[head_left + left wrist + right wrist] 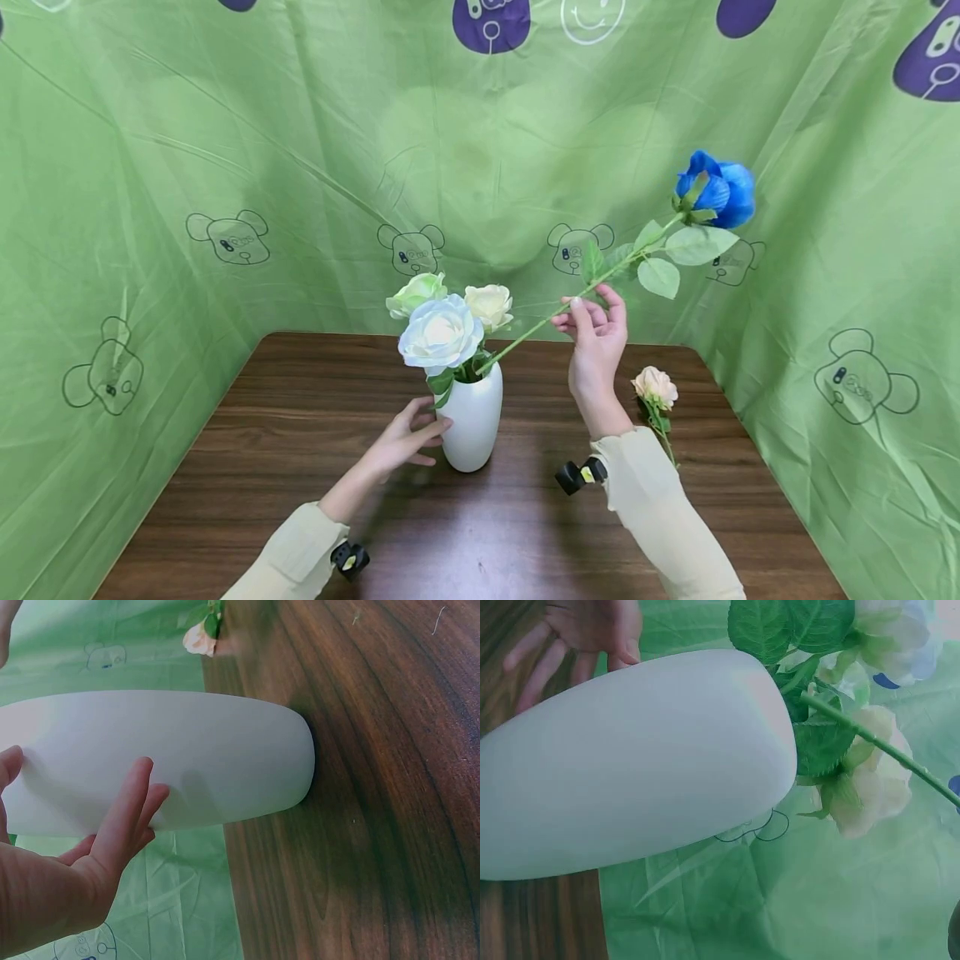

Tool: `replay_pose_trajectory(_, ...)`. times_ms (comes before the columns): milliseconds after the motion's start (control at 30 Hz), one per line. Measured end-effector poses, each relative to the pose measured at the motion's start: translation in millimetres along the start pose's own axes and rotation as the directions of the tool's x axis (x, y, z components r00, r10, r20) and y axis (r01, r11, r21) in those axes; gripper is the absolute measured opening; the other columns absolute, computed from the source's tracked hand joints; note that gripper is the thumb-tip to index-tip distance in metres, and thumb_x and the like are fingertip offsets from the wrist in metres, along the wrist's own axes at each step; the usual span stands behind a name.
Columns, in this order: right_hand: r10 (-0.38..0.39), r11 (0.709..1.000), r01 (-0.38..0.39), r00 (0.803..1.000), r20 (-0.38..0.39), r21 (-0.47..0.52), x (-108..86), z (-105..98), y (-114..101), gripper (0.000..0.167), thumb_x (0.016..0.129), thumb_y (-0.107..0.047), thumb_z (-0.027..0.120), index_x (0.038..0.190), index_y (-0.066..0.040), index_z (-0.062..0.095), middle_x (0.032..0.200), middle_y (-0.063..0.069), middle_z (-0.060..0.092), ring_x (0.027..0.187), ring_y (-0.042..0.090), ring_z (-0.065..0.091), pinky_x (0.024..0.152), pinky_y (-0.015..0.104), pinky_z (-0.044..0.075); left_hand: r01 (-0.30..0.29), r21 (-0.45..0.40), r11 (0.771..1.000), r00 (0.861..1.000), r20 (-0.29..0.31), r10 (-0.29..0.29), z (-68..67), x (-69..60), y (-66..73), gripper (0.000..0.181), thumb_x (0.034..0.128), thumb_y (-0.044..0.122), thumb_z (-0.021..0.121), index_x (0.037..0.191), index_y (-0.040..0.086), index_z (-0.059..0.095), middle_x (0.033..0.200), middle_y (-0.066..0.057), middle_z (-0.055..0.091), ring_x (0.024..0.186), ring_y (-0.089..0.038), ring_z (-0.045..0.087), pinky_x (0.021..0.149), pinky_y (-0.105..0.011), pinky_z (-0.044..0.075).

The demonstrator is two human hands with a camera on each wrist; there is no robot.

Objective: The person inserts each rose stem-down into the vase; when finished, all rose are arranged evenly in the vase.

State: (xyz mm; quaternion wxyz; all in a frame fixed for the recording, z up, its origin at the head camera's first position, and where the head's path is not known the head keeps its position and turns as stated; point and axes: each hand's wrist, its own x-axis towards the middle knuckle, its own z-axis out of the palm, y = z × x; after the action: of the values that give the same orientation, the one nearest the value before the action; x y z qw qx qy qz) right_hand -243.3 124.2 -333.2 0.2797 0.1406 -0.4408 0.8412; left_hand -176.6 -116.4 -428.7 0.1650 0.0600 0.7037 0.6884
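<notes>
A white vase (471, 425) stands upright on the table, holding a pale blue flower (441, 332), a light green one (417, 293) and a cream one (489, 306). My left hand (408, 435) rests against the vase's left side, its fingers fairly straight and spread. Between thumb and fingers, my right hand (598, 350) pinches the stem of a blue rose (723, 193), which slants with its bloom up to the right. The lower end of that stem (900, 756) is at the vase mouth, beside green leaves in the right wrist view.
A peach rose (656, 387) lies on the brown wooden table (300, 400), right of the vase and partly behind my right sleeve. Green cloth (337, 167) with printed bear heads surrounds the table at the back and sides.
</notes>
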Motion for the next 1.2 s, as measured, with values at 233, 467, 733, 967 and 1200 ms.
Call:
replay_pose_trajectory(233, -0.069, 0.974, 0.11, 0.977, 0.201, -0.199, -10.1, 14, 2, 0.03, 0.082, 0.009, 0.054, 0.11, -0.001, 0.047, 0.082, 0.014, 0.062, 0.055, 0.014, 0.057, 0.046, 0.022, 0.046, -0.004, -0.004, 1.0, 1.0, 0.006, 0.004, -0.2, 0.2, -0.2, 0.059, 0.0872, 0.019, 0.057, 0.133, 0.0, 0.025, 0.123, -0.032, 0.037, 0.1, -0.048, 0.047, 0.064, -0.044, 0.051)
replay_pose_trajectory(467, -0.048, 0.853, 0.271, 0.892, 0.449, -0.447, -31.7, 33, -2, 0.028, 0.081, 0.01, 0.056, 0.107, 0.01, 0.046, 0.077, 0.026, 0.058, 0.048, 0.026, 0.05, 0.043, 0.024, 0.045, -0.001, 0.001, 1.0, 1.0, 0.004, 0.001, -0.3, 0.2, 0.0, 0.06, 0.0872, 0.02, 0.058, 0.133, 0.0, 0.024, 0.122, -0.031, 0.039, 0.1, -0.047, 0.047, 0.064, -0.044, 0.051)
replay_pose_trajectory(733, 0.008, 0.733, 0.379, 0.825, 0.565, -0.564, -51.6, 18, 30, 0.027, 0.081, 0.001, 0.061, 0.106, -0.001, 0.054, 0.077, 0.009, 0.064, 0.05, 0.012, 0.051, 0.043, 0.025, 0.042, 0.006, 0.005, 1.0, 1.0, 0.001, -0.006, -1.1, 0.8, 0.1, 0.06, 0.0868, 0.022, 0.058, 0.132, 0.0, 0.025, 0.121, -0.031, 0.04, 0.099, -0.046, 0.048, 0.064, -0.044, 0.051)
replay_pose_trajectory(967, 0.012, 0.695, 0.394, 0.83, 0.558, -0.602, -63.4, 2, 43, 0.02, 0.081, -0.003, 0.061, 0.101, -0.006, 0.059, 0.084, 0.005, 0.065, 0.058, 0.01, 0.056, 0.045, 0.022, 0.044, 0.006, 0.014, 1.0, 1.0, -0.007, -0.006, 0.1, -0.6, 1.9, 0.058, 0.0868, 0.021, 0.058, 0.132, 0.0, 0.027, 0.119, -0.029, 0.043, 0.099, -0.046, 0.049, 0.064, -0.044, 0.051)
replay_pose_trajectory(1200, -0.067, 0.675, 0.419, 0.855, 0.514, -0.608, -64.6, -7, 36, 0.019, 0.08, -0.006, 0.063, 0.098, -0.008, 0.067, 0.093, 0.005, 0.054, 0.059, 0.009, 0.043, 0.042, 0.019, 0.036, 0.007, 0.007, 1.0, 1.0, -0.01, -0.007, -2.0, 2.5, -2.7, 0.059, 0.0867, 0.021, 0.058, 0.132, 0.0, 0.027, 0.119, -0.029, 0.043, 0.099, -0.046, 0.049, 0.063, -0.044, 0.051)
